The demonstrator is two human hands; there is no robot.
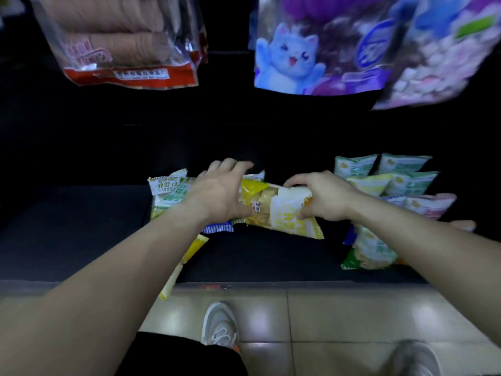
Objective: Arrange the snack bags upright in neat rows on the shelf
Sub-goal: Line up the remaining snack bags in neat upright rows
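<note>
- Yellow-and-white snack bag [284,213] sits dead centre of the dark shelf [257,256], lying on its side, long axis running roughly 10 to 4 o'clock, held between both hands.
- Right hand [320,198]: grip closed on the bag's right end, thumb under the front edge, fingers curled over the top.
- Left hand [219,194]: palm pressed on the bag's left end and the pile beneath, fingers spread. Flat press rather than a closed grip, as far as I can tell.
- Handling, my read: thin crinkly film, air-puffed, light, brittle contents. Slippery and will not stand stiff alone. Squeeze hard and the snack inside probably crushes.
- Best hold: pinch the crimped end seals or cup the two short ends, then rotate seal-up. Avoid clamping the belly.
- At 9 o'clock from the bag: loose pile of green-and-white bags [168,194], flat and overlapping, not yet upright.
- At 7 o'clock: yellow bag [187,256] hanging over the shelf front edge, partly under the left forearm. Risk of sliding off to the floor.
- At 2–3 o'clock: green bags in rows [390,175], leaning back, fairly neat.
- At 4 o'clock: green-and-yellow bag [371,253] lying flat near the edge.
- At 12 o'clock, overhead: hanging red-trimmed clear bag [122,44] and purple cat-print bag [311,50].
- Below: tiled floor [325,316], grey shoe [221,327].
</note>
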